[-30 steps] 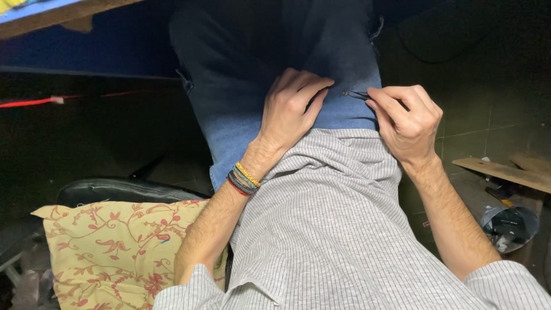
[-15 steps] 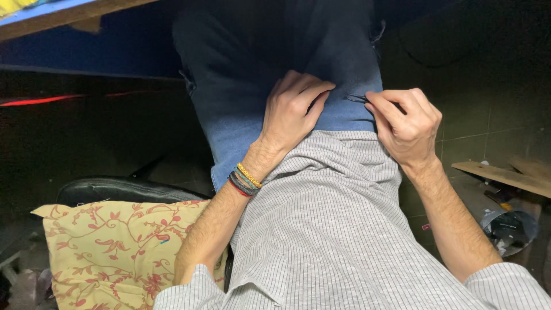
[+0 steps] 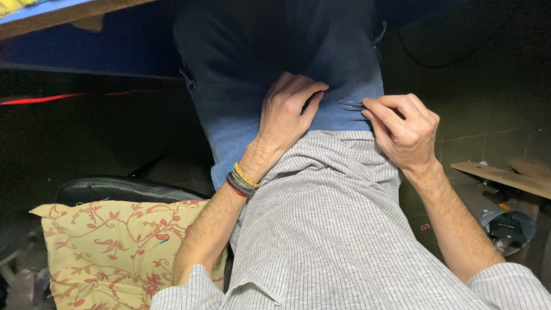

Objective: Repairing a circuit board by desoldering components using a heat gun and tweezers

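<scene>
Looking straight down at a lap under the table (image 3: 69, 14), which runs blue-edged along the top left; left hand (image 3: 290, 109) lying palm-down on the blue jeans (image 3: 241, 109), fingers curled loosely and pressing the denim flat, gripping nothing; stack of braided bracelets (image 3: 242, 181) round that wrist, yellow, grey and red; right hand (image 3: 402, 129) just beside it to the right, closed in a pinch on a thin pair of metal tweezers (image 3: 351, 105); tweezers held roughly level, tips poking left toward the left hand's fingertips, right over the jeans near the hem of the shirt; can't tell if the tips actually touch the fabric or hold anything, too small; grey pinstriped shirt (image 3: 333, 229) filling the lower middle, bunched up where it meets the denim; yellow cushion with a red floral print (image 3: 115, 252) at the lower left, sitting on a black seat (image 3: 115, 188), tucked against the left forearm; thin red line (image 3: 40, 99) glowing in the dark at the far left; over on the right, a wooden board (image 3: 505, 177) on the dark tiled floor (image 3: 482, 123), with a small bucket of odds and ends (image 3: 508, 229) just below it; pretty dim lighting everywhere else
</scene>
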